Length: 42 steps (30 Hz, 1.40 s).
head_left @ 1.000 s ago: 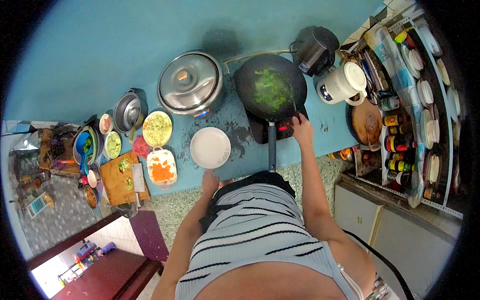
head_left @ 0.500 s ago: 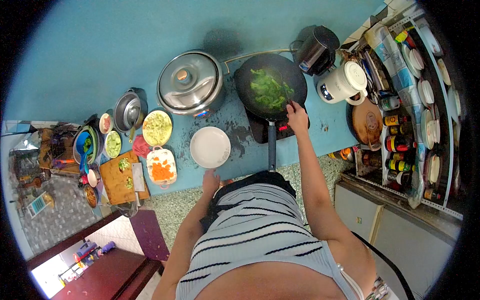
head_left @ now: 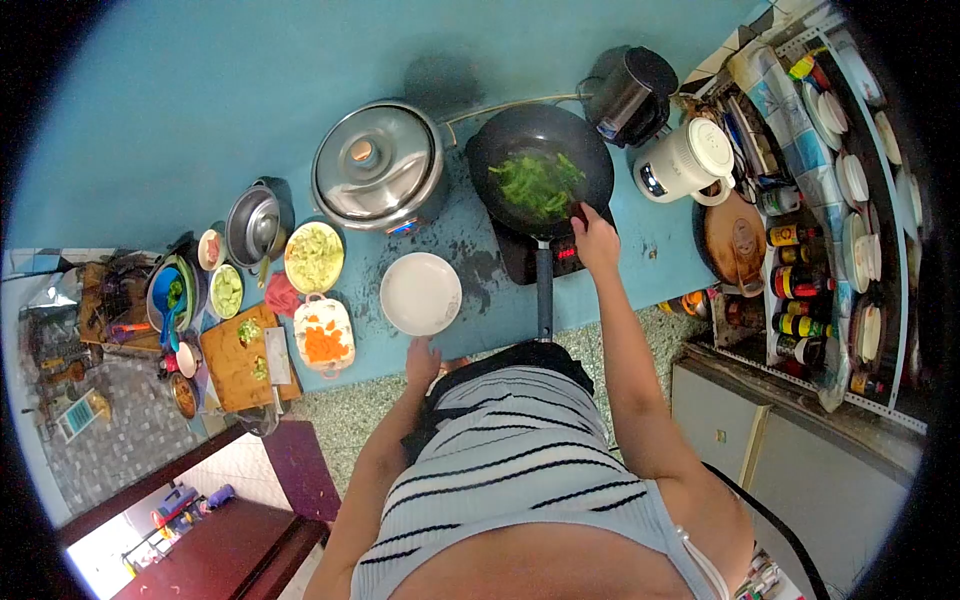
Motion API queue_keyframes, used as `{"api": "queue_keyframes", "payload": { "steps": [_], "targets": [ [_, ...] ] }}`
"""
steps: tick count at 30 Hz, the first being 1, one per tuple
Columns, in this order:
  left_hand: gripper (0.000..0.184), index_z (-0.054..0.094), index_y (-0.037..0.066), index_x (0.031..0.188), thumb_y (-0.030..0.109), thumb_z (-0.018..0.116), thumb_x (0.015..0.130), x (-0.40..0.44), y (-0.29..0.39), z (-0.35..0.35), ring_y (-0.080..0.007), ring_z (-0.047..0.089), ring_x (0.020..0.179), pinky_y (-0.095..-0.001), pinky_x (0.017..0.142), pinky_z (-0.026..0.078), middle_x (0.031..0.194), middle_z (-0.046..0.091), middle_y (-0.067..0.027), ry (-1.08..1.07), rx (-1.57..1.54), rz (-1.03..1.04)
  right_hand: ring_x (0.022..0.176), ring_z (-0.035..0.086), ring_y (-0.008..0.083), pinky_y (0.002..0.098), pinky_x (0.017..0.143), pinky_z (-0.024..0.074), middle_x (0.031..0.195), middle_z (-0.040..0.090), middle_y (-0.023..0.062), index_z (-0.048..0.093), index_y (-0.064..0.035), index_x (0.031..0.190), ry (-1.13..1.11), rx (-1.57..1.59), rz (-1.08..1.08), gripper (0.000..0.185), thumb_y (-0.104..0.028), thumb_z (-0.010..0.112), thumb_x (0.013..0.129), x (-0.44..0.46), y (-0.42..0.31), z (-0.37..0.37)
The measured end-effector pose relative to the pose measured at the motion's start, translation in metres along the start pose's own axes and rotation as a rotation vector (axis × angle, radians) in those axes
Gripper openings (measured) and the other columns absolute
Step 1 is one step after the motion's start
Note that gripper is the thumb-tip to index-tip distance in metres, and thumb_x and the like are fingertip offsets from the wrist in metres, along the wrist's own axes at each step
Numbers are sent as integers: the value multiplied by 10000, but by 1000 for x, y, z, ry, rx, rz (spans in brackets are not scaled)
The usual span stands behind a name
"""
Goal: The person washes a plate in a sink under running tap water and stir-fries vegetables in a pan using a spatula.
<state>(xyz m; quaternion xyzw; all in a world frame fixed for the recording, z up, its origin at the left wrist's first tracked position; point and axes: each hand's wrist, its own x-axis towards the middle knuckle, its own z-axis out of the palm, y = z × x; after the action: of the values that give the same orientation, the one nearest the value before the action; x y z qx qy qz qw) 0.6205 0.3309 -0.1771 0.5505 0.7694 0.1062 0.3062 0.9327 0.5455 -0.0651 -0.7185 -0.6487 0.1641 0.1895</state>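
Note:
A black frying pan (head_left: 548,125) sits on the induction cooker (head_left: 520,262), its handle pointing toward me. Chopped green vegetables (head_left: 535,185) lie in it. My right hand (head_left: 598,243) is closed round the dark handle of a spatula (head_left: 578,210) at the pan's near right rim; its blade is hard to make out among the greens. My left hand (head_left: 422,360) rests at the counter's front edge with fingers stretched out, holding nothing. Just beyond those fingers stands a white plate (head_left: 420,293) with nothing on it.
Left of the pan is a lidded steel cooker (head_left: 375,170). Bowls of cut vegetables (head_left: 314,256), a dish of carrots (head_left: 324,340) and a cutting board (head_left: 225,370) with a cleaver (head_left: 277,355) stand further left. A black kettle (head_left: 635,95) and white electric pot (head_left: 685,165) are at right.
The greens have shifted within the pan and lie nearer its front half, baring more of the far side. My right hand has moved slightly; the left stays put.

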Motion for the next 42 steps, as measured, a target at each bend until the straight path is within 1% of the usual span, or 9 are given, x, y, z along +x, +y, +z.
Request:
{"api": "queue_keyframes", "payload": {
  "steps": [18,21,23,24,26,29,32,39,42],
  "targets": [
    [320,502,28,981,139,551,686,7,-6,4,-336,475,920,-404,799,384,977,507,-174,0,-29,83,883,537,342,392,770,410,955,568,184,509,-25,1075,57,367,431,369,-263,486,794,-25,44,13],
    [314,503,27,980,142,549,692,7,-6,4,-336,476,921,-406,797,386,986,504,-176,-7,-20,71,792,569,316,371,710,433,877,591,173,509,-17,1073,-15,330,389,368,-257,492,794,-31,44,9],
    [310,505,28,979,144,548,695,6,-7,4,-337,476,921,-406,797,387,989,502,-176,-10,-11,65,389,440,105,253,369,365,573,522,53,485,0,1107,30,500,283,371,-210,506,802,-38,44,4],
    [309,505,27,977,144,548,694,5,-6,4,-334,476,922,-405,797,386,988,503,-175,-11,-14,79,389,440,105,253,369,365,573,522,53,485,0,1107,27,499,283,371,-210,506,802,-41,40,-5],
    [308,505,26,975,144,548,694,7,-8,4,-332,475,922,-405,797,385,987,503,-174,-12,-18,95,583,566,222,318,571,434,677,584,127,515,-11,1065,-83,484,300,375,-264,505,788,-44,31,-30],
    [305,505,26,973,137,549,691,9,-6,5,-329,477,920,-398,795,386,985,504,-173,-14,2,138,667,582,273,345,623,441,757,594,164,518,-11,1054,-231,351,310,358,-252,499,790,-43,34,-46],
    [298,511,24,960,129,550,685,8,2,3,-330,483,904,-393,787,388,958,512,-174,-12,-9,50,770,567,330,378,680,436,850,582,199,526,-8,1036,-123,155,167,343,-243,498,788,-40,41,-33],
    [278,520,23,928,127,546,672,8,5,1,-332,490,877,-402,772,393,904,520,-178,48,-35,107,821,549,351,398,707,428,889,569,214,538,-3,1015,-89,256,125,326,-232,503,785,-28,40,-45],
    [272,519,22,920,135,544,674,8,4,4,-335,489,878,-404,770,394,901,518,-183,33,-18,63,807,558,346,397,701,429,861,575,213,535,0,1019,-298,334,355,329,-225,510,780,-29,15,-92]
  ]
}}
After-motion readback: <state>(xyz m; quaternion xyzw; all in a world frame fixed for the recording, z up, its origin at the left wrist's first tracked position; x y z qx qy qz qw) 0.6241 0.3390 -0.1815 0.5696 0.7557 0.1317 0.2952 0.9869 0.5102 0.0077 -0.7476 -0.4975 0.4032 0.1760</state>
